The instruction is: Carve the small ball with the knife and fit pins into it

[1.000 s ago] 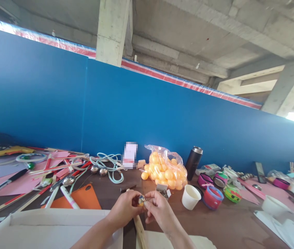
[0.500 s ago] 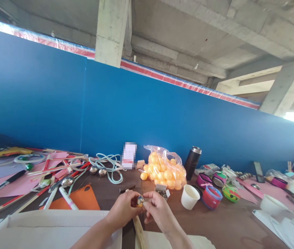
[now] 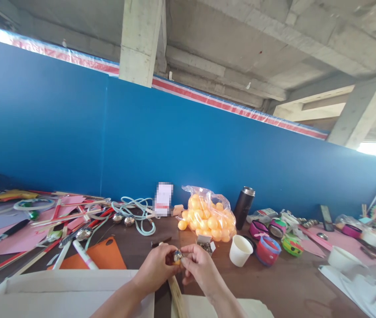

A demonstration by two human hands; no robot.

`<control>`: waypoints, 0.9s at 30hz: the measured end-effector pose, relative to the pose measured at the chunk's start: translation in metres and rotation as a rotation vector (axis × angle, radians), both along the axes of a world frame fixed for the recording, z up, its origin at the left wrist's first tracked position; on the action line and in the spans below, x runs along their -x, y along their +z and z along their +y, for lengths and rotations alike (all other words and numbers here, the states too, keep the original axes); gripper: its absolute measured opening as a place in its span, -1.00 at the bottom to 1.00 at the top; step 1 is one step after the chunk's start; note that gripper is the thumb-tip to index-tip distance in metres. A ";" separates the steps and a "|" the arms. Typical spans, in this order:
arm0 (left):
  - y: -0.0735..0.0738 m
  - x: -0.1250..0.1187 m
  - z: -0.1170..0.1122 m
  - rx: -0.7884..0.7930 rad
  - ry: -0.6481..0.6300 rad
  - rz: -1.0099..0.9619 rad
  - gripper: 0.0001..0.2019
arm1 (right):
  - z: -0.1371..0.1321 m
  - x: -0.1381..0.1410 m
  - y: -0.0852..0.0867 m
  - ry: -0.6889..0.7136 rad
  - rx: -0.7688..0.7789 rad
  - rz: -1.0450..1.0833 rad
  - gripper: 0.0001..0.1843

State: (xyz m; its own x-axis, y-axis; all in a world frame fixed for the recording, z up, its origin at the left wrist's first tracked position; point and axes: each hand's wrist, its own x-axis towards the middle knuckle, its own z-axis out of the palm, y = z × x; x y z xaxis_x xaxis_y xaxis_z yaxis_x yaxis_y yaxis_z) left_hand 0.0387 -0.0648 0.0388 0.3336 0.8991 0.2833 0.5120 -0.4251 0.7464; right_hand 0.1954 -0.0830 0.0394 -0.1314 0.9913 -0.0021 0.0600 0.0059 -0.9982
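My left hand (image 3: 153, 270) pinches a small shiny silver bell (image 3: 177, 255) between thumb and forefinger, with a bit of orange showing at its underside. From the other side, my right hand (image 3: 201, 270) has its thumb and forefinger closed at the bell; a thin piece between those fingertips would be too small to make out. Below both hands a wooden handle (image 3: 177, 298) lies on the table, its far end hidden. Just past the left hand is a dark metal piece (image 3: 160, 241). A small open box of tiny dark pieces (image 3: 205, 245) sits behind my right hand.
Behind stands a clear bag of orange balls (image 3: 207, 218), with a black bottle (image 3: 244, 207) and a white paper cup (image 3: 241, 251) to its right. Leftward lie an orange sheet (image 3: 104, 257), markers, sticks and pale-blue cord (image 3: 138, 212). A blue partition (image 3: 174, 141) closes off the back.
The view has shifted slightly, so the surroundings sit a little further left. Both hands keep nearly the same pose around the bell.
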 end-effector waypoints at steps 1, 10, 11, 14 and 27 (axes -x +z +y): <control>0.000 0.000 0.000 -0.002 -0.001 0.005 -0.82 | 0.001 0.000 -0.001 0.000 0.002 0.000 -0.59; 0.003 0.000 -0.001 -0.010 -0.008 0.041 -0.85 | 0.003 -0.003 -0.002 0.009 0.027 -0.011 -0.63; 0.003 0.000 -0.001 -0.008 -0.009 0.042 -0.85 | 0.003 -0.004 -0.002 0.008 0.029 -0.012 -0.63; 0.004 0.000 -0.001 0.002 -0.021 0.037 -0.85 | 0.002 -0.004 0.000 0.006 0.035 -0.013 -0.63; 0.007 0.000 -0.003 0.030 -0.016 0.034 -0.83 | 0.000 -0.005 0.005 0.004 0.028 0.052 -0.58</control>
State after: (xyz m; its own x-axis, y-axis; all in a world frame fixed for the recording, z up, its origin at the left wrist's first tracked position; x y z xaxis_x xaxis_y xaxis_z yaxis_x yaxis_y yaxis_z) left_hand 0.0388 -0.0681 0.0459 0.3565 0.9016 0.2448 0.5308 -0.4111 0.7411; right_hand 0.2004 -0.0834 0.0449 -0.1361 0.9904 -0.0226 0.0079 -0.0217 -0.9997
